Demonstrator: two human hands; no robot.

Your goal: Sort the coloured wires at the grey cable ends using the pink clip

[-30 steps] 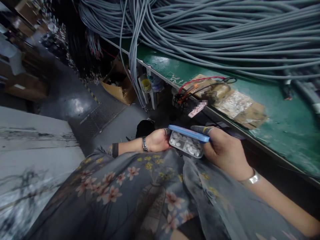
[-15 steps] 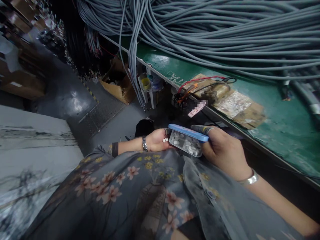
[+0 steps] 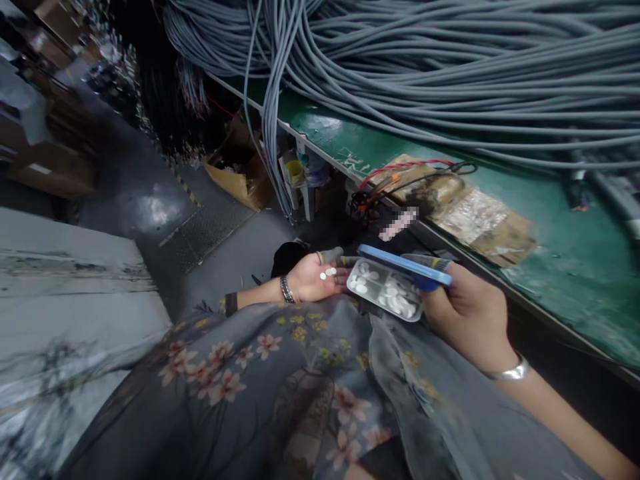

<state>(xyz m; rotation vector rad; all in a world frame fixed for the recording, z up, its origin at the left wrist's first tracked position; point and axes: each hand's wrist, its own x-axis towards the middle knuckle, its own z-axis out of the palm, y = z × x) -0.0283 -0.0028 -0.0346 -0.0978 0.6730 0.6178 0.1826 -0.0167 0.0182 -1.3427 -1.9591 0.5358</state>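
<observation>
Beside green workbench (image 3: 565, 220): gripping clear blue-lidded plastic box (image 3: 385, 297) in right hand (image 3: 470, 313), fingers hidden beneath it; cupping small white pieces (image 3: 327, 273), too blurred for identifying, in open left hand (image 3: 310, 285).

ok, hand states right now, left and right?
Left hand: open, palm up, two small white round pieces lying on it.
Right hand: closed on the clear plastic compartment box with a blue lid.
</observation>
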